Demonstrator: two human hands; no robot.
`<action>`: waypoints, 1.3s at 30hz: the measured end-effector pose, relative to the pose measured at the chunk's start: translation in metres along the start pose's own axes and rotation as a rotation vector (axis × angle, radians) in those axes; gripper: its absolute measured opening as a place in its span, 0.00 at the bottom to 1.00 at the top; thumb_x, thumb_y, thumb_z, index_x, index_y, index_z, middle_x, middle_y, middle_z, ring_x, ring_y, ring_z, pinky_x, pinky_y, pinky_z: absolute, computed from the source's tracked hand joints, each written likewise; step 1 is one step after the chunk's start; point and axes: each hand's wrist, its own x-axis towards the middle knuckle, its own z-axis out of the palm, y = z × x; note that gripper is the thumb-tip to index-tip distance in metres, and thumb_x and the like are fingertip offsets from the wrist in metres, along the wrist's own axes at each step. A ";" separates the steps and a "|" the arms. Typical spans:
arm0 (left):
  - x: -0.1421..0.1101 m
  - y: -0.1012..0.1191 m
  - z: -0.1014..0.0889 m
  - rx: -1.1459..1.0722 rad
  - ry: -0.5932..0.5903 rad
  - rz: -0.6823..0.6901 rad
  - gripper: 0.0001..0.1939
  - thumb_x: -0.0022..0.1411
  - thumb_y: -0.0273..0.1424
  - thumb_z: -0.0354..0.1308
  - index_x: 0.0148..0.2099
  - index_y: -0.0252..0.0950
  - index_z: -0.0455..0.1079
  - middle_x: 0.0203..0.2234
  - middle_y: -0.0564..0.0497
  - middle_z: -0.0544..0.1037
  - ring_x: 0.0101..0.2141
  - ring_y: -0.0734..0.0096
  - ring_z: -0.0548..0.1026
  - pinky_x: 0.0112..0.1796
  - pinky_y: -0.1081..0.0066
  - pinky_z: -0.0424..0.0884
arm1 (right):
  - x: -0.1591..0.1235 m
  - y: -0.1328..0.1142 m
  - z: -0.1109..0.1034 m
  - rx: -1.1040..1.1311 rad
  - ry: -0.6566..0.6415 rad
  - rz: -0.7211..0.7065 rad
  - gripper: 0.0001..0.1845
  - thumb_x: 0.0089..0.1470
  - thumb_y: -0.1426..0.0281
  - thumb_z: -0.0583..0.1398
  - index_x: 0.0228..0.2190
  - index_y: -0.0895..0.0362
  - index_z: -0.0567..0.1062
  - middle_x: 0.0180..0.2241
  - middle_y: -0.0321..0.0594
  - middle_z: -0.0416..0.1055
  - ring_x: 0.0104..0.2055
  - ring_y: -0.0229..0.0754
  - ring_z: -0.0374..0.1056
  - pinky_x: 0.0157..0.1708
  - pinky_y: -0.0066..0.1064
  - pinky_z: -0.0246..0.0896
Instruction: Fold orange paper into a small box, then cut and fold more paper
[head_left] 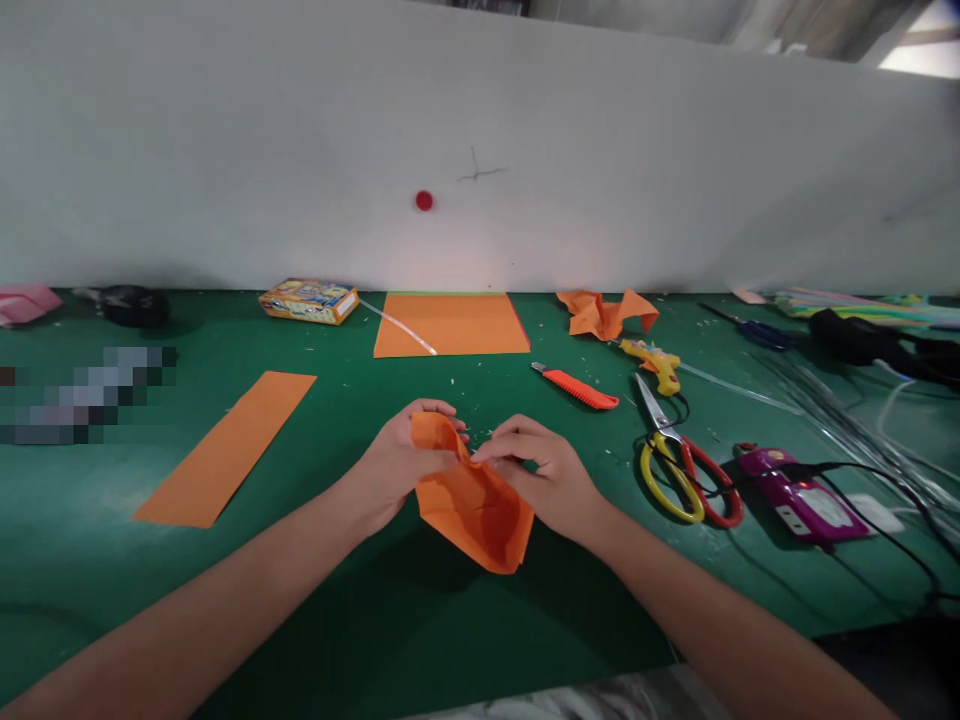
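Note:
Between my two hands, above the green table, is a creased piece of orange paper (476, 510), bent into a hollow, cupped shape. My left hand (401, 460) grips its upper left part, with the thumb across the front and fingers behind. My right hand (536, 465) pinches the paper's top edge near the middle, thumb and fingertips together. Some fingertips are hidden behind the paper. Beyond my right hand lies an orange box cutter (581, 389). Left of my left hand rests a flat orange paper strip (229, 450).
Scissors (671, 470), a yellow glue gun (652, 362), a purple power strip (806, 500) and black cables lie at right. Along the back are a crumpled orange paper piece (607, 314), a stack of orange sheets (457, 325) and a small box (309, 301). A white wall (300, 150) stands behind.

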 end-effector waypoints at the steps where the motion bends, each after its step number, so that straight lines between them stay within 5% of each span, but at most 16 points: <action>1: 0.001 -0.001 0.000 0.047 -0.006 -0.003 0.29 0.38 0.22 0.71 0.45 0.40 0.70 0.39 0.50 0.81 0.36 0.64 0.80 0.35 0.67 0.75 | 0.000 0.001 -0.001 -0.006 0.026 0.005 0.16 0.58 0.78 0.58 0.36 0.49 0.83 0.37 0.39 0.73 0.37 0.40 0.73 0.36 0.31 0.70; 8: 0.020 -0.003 -0.013 0.490 0.076 0.194 0.30 0.45 0.24 0.63 0.53 0.42 0.73 0.31 0.51 0.81 0.31 0.59 0.79 0.31 0.67 0.71 | 0.001 0.003 -0.002 0.019 0.061 0.019 0.15 0.59 0.77 0.58 0.38 0.49 0.84 0.37 0.39 0.72 0.35 0.38 0.71 0.32 0.29 0.66; 15: 0.020 0.010 -0.007 0.507 0.051 0.299 0.19 0.49 0.28 0.64 0.46 0.39 0.75 0.32 0.51 0.82 0.33 0.60 0.80 0.32 0.69 0.72 | 0.001 0.004 0.000 -0.004 0.026 0.019 0.17 0.59 0.78 0.58 0.39 0.49 0.84 0.39 0.40 0.73 0.39 0.39 0.73 0.36 0.31 0.68; 21: 0.019 0.020 0.000 0.660 -0.152 0.327 0.09 0.54 0.32 0.60 0.38 0.37 0.75 0.35 0.51 0.82 0.37 0.63 0.79 0.38 0.69 0.72 | 0.002 0.003 0.001 0.004 0.036 0.030 0.10 0.60 0.74 0.60 0.40 0.50 0.80 0.38 0.38 0.77 0.37 0.40 0.73 0.36 0.32 0.68; 27: 0.011 0.030 0.002 0.753 -0.272 0.311 0.12 0.59 0.32 0.56 0.44 0.38 0.74 0.36 0.53 0.80 0.35 0.67 0.76 0.35 0.71 0.69 | 0.002 0.009 0.003 0.134 0.174 0.123 0.12 0.55 0.72 0.64 0.40 0.51 0.69 0.40 0.35 0.73 0.36 0.39 0.73 0.37 0.33 0.69; 35: 0.006 0.029 0.013 1.262 -0.167 0.311 0.04 0.58 0.28 0.57 0.37 0.40 0.67 0.29 0.55 0.76 0.30 0.67 0.74 0.29 0.71 0.60 | 0.003 0.016 0.005 0.159 0.135 0.189 0.24 0.53 0.69 0.65 0.51 0.49 0.67 0.42 0.35 0.68 0.32 0.36 0.70 0.34 0.32 0.69; 39: 0.015 0.018 0.008 1.403 -0.171 0.274 0.09 0.56 0.30 0.59 0.42 0.41 0.67 0.33 0.52 0.79 0.34 0.59 0.78 0.29 0.69 0.60 | 0.003 0.018 0.006 0.125 0.051 0.203 0.25 0.55 0.69 0.64 0.54 0.48 0.68 0.42 0.36 0.69 0.31 0.36 0.70 0.33 0.32 0.69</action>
